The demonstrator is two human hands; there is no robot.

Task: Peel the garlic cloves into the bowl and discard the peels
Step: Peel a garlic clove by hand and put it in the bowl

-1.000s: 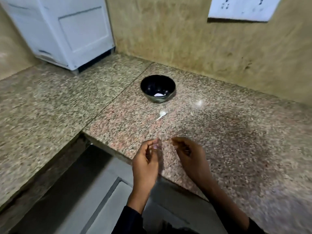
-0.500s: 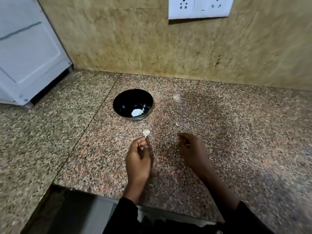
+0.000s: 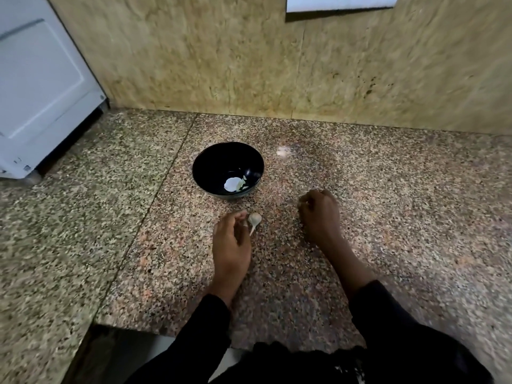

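The left hand [image 3: 231, 245] hangs with loosely curled fingers, grasping nothing — an unpeeled garlic clove [image 3: 254, 219] lies just beside its fingertips. Right hand [image 3: 320, 213] is clenched — whether round anything, I cannot tell; the black bowl [image 3: 206, 164] sits just beyond.

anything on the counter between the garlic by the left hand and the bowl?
Nothing visible. The garlic lies on the granite counter right beside the left hand fingertips, and the stretch of counter up to the black bowl is bare. The right hand sits off to the side, out of that path.
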